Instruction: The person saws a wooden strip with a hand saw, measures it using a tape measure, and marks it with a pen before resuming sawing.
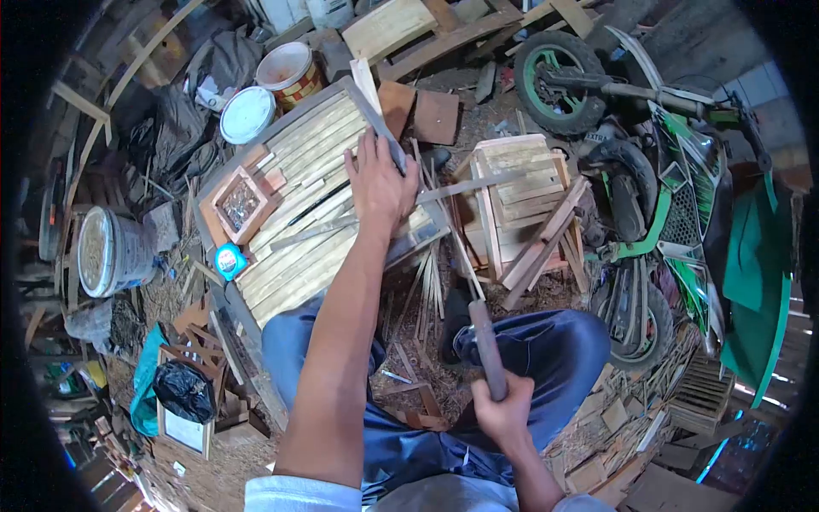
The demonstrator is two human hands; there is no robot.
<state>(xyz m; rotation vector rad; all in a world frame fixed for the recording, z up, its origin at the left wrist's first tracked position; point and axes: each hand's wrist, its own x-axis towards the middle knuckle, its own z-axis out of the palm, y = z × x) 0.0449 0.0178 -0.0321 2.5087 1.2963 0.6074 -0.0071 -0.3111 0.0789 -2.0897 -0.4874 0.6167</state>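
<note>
A low slatted wooden workbench with a grey frame stands before my knees. My left hand lies at its right edge, fingers curved over the frame; what is under the palm is hidden. Under this hand a long flat metal strip runs across the bench and past its edge. My right hand is wrapped round the wooden handle of a tool, whose thin shaft points up toward the bench edge. On the bench are a small wooden box of nails, a blue tape measure and a dark pencil-like stick.
A slatted wooden stool with loose sticks is right of the bench. A green motorbike stands farther right. Buckets are behind the bench, another bucket at left. Wood scraps cover the floor.
</note>
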